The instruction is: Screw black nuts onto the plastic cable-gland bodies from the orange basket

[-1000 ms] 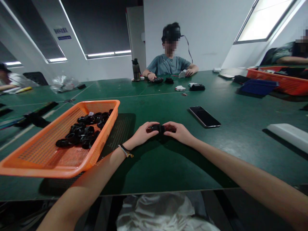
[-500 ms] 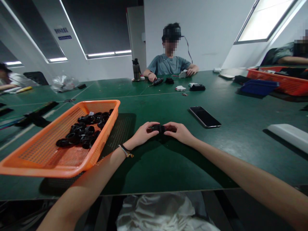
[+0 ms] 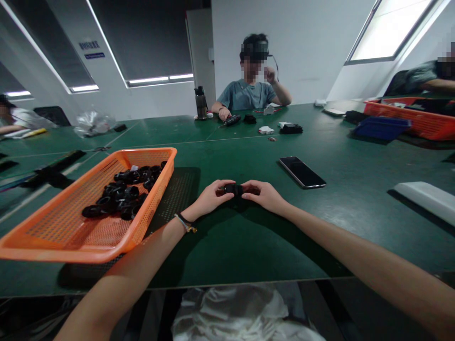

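Left arm: I am reaching it forward from the lower left, bare forearm angling in toward the centre.
Left wrist: I am wearing a thin band on it, wrist lying low.
Left hand: I am curling the fingers inward, thumb and fingertips pinching at the midline.
Right arm: I am stretching it in from the lower right, forearm long and nearly straight.
Right hand: I am holding it palm-down, fingers bent, tips closing toward the left hand.
Hands together: I am keeping both fingertip sets almost touching.
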The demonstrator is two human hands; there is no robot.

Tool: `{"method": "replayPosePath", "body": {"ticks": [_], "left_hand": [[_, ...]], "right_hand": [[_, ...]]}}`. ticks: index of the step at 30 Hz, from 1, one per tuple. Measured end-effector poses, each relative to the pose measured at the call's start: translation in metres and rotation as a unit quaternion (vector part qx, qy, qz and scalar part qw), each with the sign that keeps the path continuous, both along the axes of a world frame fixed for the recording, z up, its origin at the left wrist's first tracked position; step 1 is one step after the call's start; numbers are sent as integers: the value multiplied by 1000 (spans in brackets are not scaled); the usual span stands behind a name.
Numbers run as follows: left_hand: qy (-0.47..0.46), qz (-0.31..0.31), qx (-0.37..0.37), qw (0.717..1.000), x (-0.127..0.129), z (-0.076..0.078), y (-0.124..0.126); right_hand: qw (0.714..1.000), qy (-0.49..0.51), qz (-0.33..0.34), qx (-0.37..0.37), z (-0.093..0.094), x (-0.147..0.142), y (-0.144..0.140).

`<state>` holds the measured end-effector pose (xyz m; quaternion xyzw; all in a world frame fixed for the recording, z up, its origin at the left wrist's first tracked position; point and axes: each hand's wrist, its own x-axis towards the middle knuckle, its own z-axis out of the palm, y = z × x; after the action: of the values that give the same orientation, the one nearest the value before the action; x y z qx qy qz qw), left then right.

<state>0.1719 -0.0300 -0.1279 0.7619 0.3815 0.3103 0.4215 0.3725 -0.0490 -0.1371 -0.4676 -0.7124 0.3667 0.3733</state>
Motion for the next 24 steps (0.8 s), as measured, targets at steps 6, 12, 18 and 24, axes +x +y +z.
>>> {"method": "replayPosePath", "body": {"ticks": [6, 12, 18, 24], "left_hand": [[5, 0, 0, 1000, 0, -1, 1], [2, -2, 6, 1000, 0, -1, 1], [5, -6, 3, 1000, 0, -1, 1], [8, -3, 7, 1000, 0, -1, 1]], "right_hand": [[1000, -6, -1, 2, 0, 0, 0], [1000, -14, 2, -3, 2, 0, 0], [1000, -30, -2, 6, 2, 0, 0], [999, -42, -5, 10, 2, 0, 0]]}}
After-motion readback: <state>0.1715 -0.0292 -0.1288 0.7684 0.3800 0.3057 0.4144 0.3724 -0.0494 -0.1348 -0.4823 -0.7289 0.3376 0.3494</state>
